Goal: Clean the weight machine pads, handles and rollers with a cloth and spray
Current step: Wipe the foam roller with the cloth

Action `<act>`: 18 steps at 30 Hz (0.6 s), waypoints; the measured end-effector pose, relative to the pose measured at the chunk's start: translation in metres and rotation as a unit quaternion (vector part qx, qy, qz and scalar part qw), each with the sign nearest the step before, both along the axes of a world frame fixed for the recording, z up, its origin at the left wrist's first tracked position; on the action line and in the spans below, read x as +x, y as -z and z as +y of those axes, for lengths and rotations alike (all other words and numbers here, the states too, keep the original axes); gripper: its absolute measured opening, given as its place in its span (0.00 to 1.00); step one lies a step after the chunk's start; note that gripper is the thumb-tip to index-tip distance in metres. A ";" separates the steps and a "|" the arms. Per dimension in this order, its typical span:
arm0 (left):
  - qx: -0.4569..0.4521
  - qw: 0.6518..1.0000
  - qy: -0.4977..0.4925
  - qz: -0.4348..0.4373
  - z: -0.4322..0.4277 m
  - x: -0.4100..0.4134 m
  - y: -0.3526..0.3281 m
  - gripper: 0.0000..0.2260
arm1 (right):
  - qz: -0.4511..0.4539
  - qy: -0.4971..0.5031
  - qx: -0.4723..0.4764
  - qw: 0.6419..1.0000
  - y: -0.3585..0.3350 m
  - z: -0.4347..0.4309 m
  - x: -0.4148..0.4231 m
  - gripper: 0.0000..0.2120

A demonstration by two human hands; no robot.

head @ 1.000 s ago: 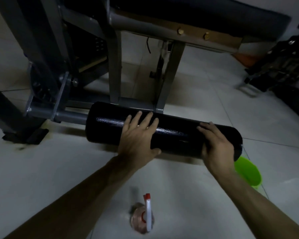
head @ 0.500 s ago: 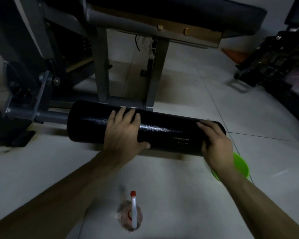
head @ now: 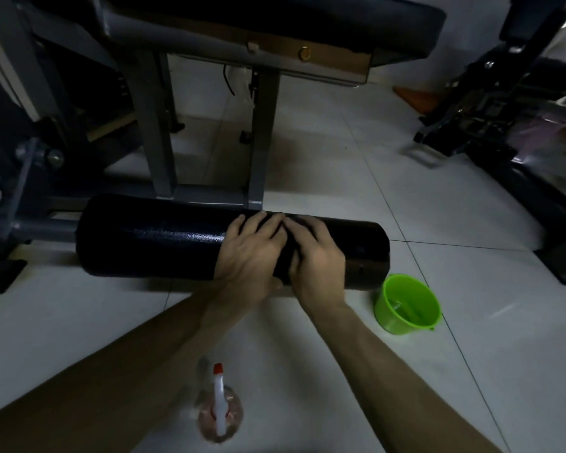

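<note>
The black padded roller (head: 151, 240) lies low across the floor on a grey machine arm. Both my hands sit on its right half, side by side and touching. My left hand (head: 249, 253) lies over the top with fingers spread and its thumb on the near side. My right hand (head: 317, 256) presses next to it, fingers bent over the curve. A dark strip shows between the hands; I cannot tell if it is cloth or roller. The spray bottle (head: 219, 410), with a white nozzle and red tip, stands on the floor near me.
A green plastic bucket (head: 406, 305) stands on the white tiles just below the roller's right end. Grey frame legs (head: 159, 125) and a dark bench pad (head: 275, 14) rise behind the roller. Other dark gym equipment (head: 504, 109) fills the right side.
My right hand slid left from the roller's right end to meet my left hand. The view shifted, so the green bucket now shows in full.
</note>
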State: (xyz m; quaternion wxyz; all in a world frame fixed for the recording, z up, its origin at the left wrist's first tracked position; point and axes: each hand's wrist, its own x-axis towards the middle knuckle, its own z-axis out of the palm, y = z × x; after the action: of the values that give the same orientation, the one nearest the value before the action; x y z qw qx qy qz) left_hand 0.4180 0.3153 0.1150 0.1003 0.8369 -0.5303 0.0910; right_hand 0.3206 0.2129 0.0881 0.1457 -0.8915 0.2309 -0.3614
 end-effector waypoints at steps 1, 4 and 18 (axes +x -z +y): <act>0.000 1.000 0.000 -0.009 0.001 0.001 0.002 0.46 | 0.018 -0.025 -0.020 0.999 -0.001 -0.009 -0.006 0.28; -0.004 0.999 -0.004 -0.033 0.002 0.004 0.009 0.51 | 0.030 -0.002 -0.064 0.998 0.001 -0.052 -0.054 0.32; 0.033 0.999 -0.004 0.020 -0.009 0.013 -0.010 0.49 | 0.022 0.026 -0.055 0.998 0.002 -0.046 -0.070 0.34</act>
State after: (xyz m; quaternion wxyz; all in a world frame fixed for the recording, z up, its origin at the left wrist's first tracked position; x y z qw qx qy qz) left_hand 0.4308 0.3059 0.1252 0.0825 0.8437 -0.5273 0.0568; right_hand 0.2510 0.1665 0.0860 0.0814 -0.8996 0.2372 -0.3575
